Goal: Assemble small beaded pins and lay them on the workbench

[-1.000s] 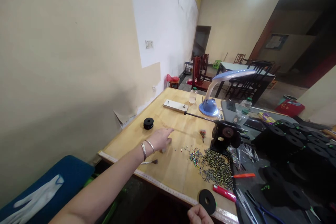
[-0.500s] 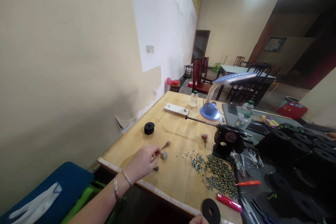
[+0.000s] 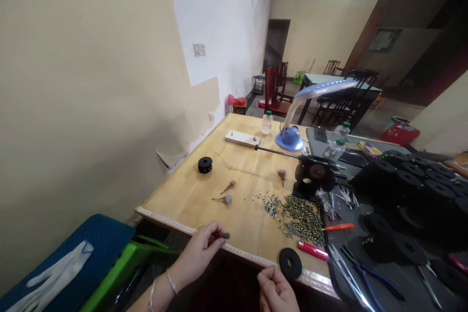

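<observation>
My left hand [image 3: 208, 246], with bracelets at the wrist, is just over the table's front edge. Its thumb and fingers pinch a small tufted piece [image 3: 226, 236] with a grey-blue end; the rest of it is hidden. On the wood just beyond lie an orange-tipped tufted piece [image 3: 230, 185] and a pale-tipped tufted piece [image 3: 228, 199]. My right hand [image 3: 277, 288] is at the bottom edge with its fingers curled together; what they hold, if anything, is hidden. Right beside it a black foam ring [image 3: 290, 263] lies flat on the table.
A heap of small striped beads [image 3: 303, 219] covers the middle right, near a black clamp-like device [image 3: 314, 175] with a long rod. A blue lamp [image 3: 290, 137], a black spool [image 3: 205, 165], a red cylinder [image 3: 313, 250], pliers [image 3: 373, 273] and stacked black foam rolls [image 3: 398, 180] stand around.
My left hand has moved toward the front edge, away from the two tufted pieces, and now grips the grey-ended one. My right hand has come further into view.
</observation>
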